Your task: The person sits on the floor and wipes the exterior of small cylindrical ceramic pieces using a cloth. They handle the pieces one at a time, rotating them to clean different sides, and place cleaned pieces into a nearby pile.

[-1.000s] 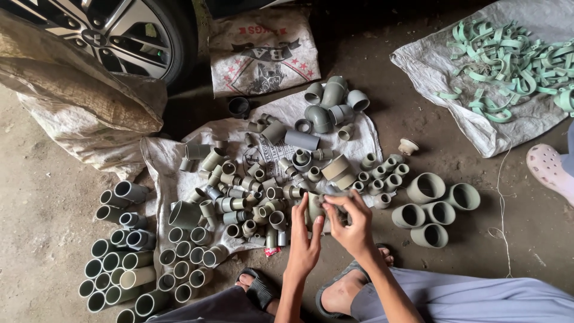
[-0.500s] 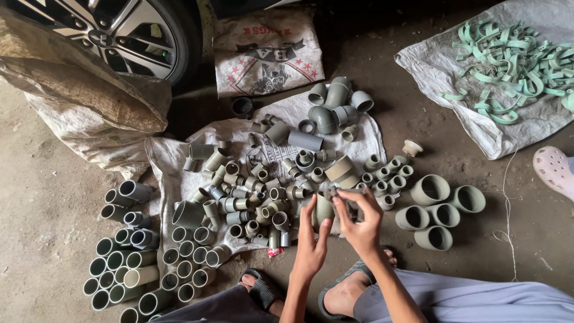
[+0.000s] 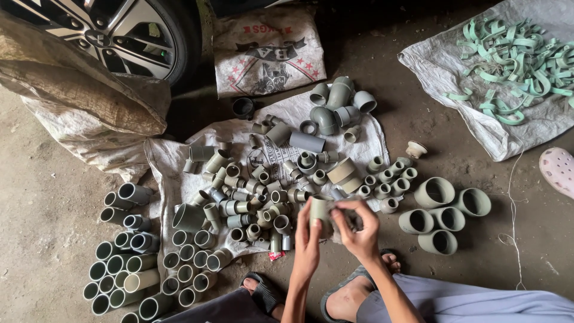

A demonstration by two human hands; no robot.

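Note:
My left hand [image 3: 307, 238] and my right hand [image 3: 357, 226] meet low in the middle of the head view, both gripping a short grey pipe fitting [image 3: 320, 209] held upright between the fingertips. Just beyond the hands lies a heap of small grey pipe fittings [image 3: 257, 185] spread over a white woven sack [image 3: 167, 161] on the ground. My feet in dark sandals [image 3: 263, 293] show under the hands.
Upright grey pipe couplings [image 3: 131, 263] stand in rows at lower left. Large sockets [image 3: 445, 209] sit at right, big elbows [image 3: 335, 104] at the back. Green clips [image 3: 514, 54] lie on a sack top right. A car wheel [image 3: 119, 30], sacks and a pink shoe [image 3: 559, 170] border the area.
Both hands stay together on the fitting and have turned it slightly. The view has drifted a little.

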